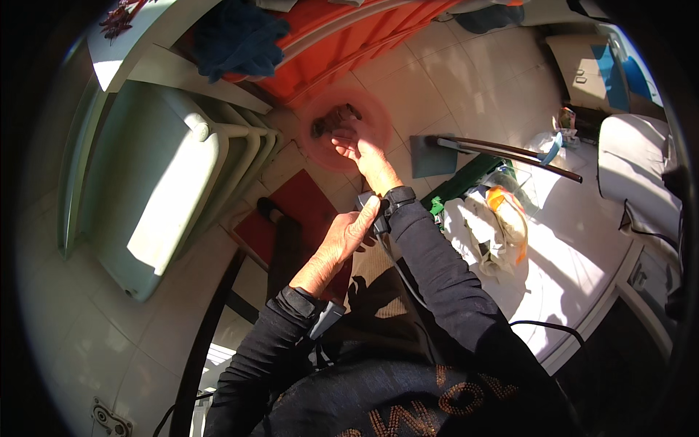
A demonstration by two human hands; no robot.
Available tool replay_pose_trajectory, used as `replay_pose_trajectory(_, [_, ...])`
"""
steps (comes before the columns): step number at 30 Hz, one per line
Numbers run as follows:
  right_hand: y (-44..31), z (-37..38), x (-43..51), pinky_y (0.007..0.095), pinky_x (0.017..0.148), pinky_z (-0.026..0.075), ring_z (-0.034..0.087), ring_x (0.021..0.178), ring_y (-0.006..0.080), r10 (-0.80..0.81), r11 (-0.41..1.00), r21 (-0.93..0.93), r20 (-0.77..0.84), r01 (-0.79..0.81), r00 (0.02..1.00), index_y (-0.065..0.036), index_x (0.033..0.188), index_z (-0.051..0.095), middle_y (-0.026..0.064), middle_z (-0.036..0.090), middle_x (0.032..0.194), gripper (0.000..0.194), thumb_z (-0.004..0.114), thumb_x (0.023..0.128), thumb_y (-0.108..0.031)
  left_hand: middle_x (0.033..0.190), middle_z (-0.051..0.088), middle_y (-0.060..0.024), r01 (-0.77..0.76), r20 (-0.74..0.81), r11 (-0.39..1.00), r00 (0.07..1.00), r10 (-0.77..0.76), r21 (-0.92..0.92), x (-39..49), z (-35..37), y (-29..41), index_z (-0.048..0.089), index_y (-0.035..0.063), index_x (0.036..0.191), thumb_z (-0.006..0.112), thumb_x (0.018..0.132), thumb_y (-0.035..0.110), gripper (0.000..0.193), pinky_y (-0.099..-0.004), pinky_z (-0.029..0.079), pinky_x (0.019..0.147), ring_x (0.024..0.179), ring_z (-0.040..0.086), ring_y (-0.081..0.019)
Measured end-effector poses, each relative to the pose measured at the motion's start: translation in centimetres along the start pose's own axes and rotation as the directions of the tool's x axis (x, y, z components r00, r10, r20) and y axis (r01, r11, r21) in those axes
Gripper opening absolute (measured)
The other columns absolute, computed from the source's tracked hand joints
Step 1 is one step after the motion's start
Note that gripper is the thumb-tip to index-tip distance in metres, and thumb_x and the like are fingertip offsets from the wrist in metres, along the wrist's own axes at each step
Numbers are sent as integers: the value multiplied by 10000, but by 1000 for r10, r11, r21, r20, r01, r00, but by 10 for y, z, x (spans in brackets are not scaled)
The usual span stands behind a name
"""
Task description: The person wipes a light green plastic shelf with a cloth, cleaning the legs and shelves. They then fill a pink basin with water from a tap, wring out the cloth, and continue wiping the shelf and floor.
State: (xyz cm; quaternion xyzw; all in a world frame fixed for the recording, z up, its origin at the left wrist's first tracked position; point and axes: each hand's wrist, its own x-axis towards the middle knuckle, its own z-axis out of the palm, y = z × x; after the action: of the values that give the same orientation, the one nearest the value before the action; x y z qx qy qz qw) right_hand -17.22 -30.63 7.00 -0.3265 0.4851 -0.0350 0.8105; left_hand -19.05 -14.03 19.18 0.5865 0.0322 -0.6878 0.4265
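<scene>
My left hand (344,235) grips a small grey device (377,213) at my right wrist, its thumb laid along the top. A black strap (398,199) circles that wrist, and a grey cable (396,259) runs down from the device along the right sleeve. My right hand (363,150) reaches past it, palm turned up with fingers loosely curled, and nothing shows in it. Below those fingers, a translucent pink basin (377,114) stands on the floor with dark items (333,120) inside, too unclear to name. Another grey device (327,319) sits by my left wrist.
A pale radiator (185,207) stands left, beneath a shelf edge (114,60). Blue cloth (235,41) hangs near orange panels (349,38). Right are a long-handled dustpan (434,158), crumpled bags (486,224) and a white chair (633,158). My foot rests on a red board (306,191).
</scene>
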Motion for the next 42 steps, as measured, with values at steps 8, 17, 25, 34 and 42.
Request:
replay_pose_trajectory(8, [3, -16, -79, 338, 747, 545, 667, 858, 182, -75, 997, -5, -21, 74, 997, -55, 1021, 643, 87, 685, 979, 263, 640, 997, -318, 1255, 652, -202, -269, -257, 339, 963, 80, -901, 84, -79, 9, 531, -20, 1267, 394, 1020, 621, 700, -436, 508, 938, 1113, 635, -327])
replay_pose_trajectory(17, [10, 31, -201, 417, 858, 582, 590, 1100, 178, 350, 936, -167, 333, -311, 876, -47, 1435, 413, 85, 549, 1201, 846, 661, 887, -643, 1139, 696, -136, -357, -356, 16, 933, 54, -934, 105, -90, 7, 560, 3, 1205, 439, 1022, 580, 617, -424, 520, 876, 996, 664, -294])
replay_pose_trajectory(25, [41, 34, -200, 269, 642, 501, 608, 714, 103, 183, 951, -281, 167, -131, 969, -71, 1050, 666, -10, 649, 862, 360, 645, 969, -421, 833, 717, -129, -451, -738, 882, 640, 214, -135, 111, -75, 8, 640, -3, 1068, 436, 1007, 621, 660, -354, 524, 695, 757, 689, -203])
replay_pose_trajectory(34, [33, 42, -222, 312, 955, 483, 599, 1018, 144, 516, 854, -239, 281, -462, 809, -29, 1346, 509, 51, 635, 1154, 379, 540, 968, -27, 828, 645, -144, -211, -297, 459, 522, 799, 863, 108, -71, -20, 501, 70, 960, 520, 1021, 314, 253, -535, 495, 836, 773, 660, -390])
replay_pose_trajectory(42, [86, 51, -190, 445, 806, 573, 663, 942, 227, 662, 734, 19, 208, -679, 720, -110, 1197, 610, 76, 677, 1038, 374, 635, 969, -405, 864, 682, -156, -29, -348, 557, 753, 558, 830, 128, -100, -62, 597, 53, 1070, 587, 974, 335, 298, -449, 517, 751, 802, 665, -331])
